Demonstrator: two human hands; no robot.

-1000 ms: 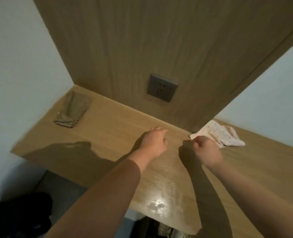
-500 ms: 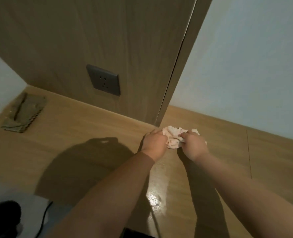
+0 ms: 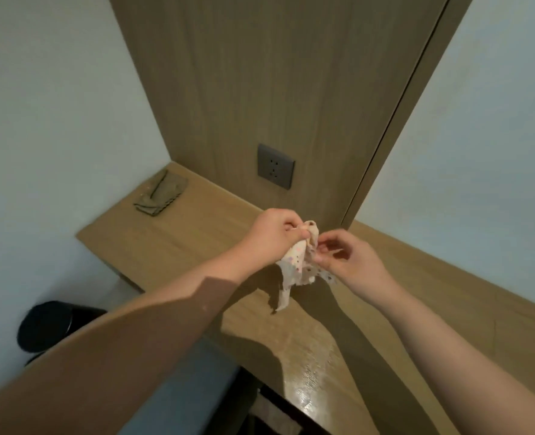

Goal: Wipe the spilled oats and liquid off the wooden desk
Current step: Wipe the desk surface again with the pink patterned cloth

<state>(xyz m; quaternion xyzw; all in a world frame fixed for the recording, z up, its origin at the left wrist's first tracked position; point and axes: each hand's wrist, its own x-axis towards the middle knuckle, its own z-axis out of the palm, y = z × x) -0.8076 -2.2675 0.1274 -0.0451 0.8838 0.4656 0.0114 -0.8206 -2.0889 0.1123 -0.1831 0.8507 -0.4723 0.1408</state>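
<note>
A pale cloth with small coloured dots [image 3: 296, 271] hangs in the air above the wooden desk [image 3: 197, 233]. My left hand [image 3: 272, 235] grips its top, fingers curled round the bunched fabric. My right hand [image 3: 347, 259] pinches the cloth's right edge between thumb and fingers. A strip of the cloth dangles down toward the desk. A wet, shiny patch [image 3: 310, 381] lies on the desk near its front edge. I see no oats clearly.
A folded olive-brown cloth [image 3: 161, 196] lies at the desk's far left corner. A grey wall socket [image 3: 275, 166] sits on the wooden back panel. A black round object [image 3: 49, 321] stands on the floor to the left, below the desk.
Both hands have lifted the dotted cloth off the desk, where they gathered it half a second ago. The camera view has tilted up and shifted.
</note>
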